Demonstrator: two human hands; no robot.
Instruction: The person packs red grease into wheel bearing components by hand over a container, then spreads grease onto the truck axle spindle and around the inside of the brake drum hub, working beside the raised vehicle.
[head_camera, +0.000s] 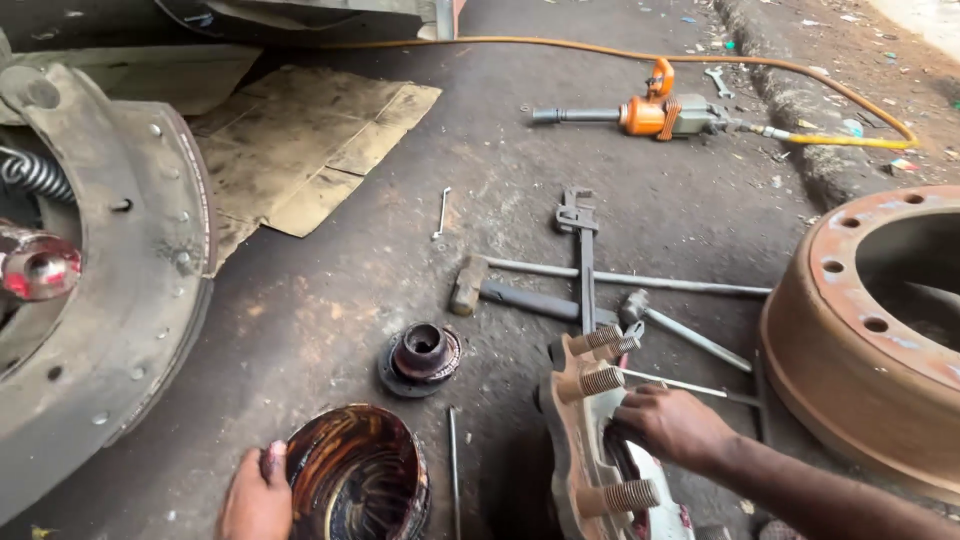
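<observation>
Ground ahead is dark oily concrete, crowded at both sides. A brake shoe assembly (120, 300) walls off the left edge; a rusty brake drum (860, 330) blocks the right. The freest patch I see lies up the middle, toward the flattened cardboard (300, 150) and the orange impact wrench (650, 112) with its yellow hose (800, 70).

My left hand (258, 495) sits at the bottom edge, fingers curled against the rim of a greasy round tin (355, 475) that stands upright with its mouth up. My right hand (675, 425) is closed over the top of the wheel hub (590, 440), just right of the tin. The hub stands on edge, its studs pointing up and right.

Beyond the hub lie a sledgehammer (500, 292), a pipe wrench (582, 250), a long bar (640, 280) and a bearing cap (420, 357).
</observation>
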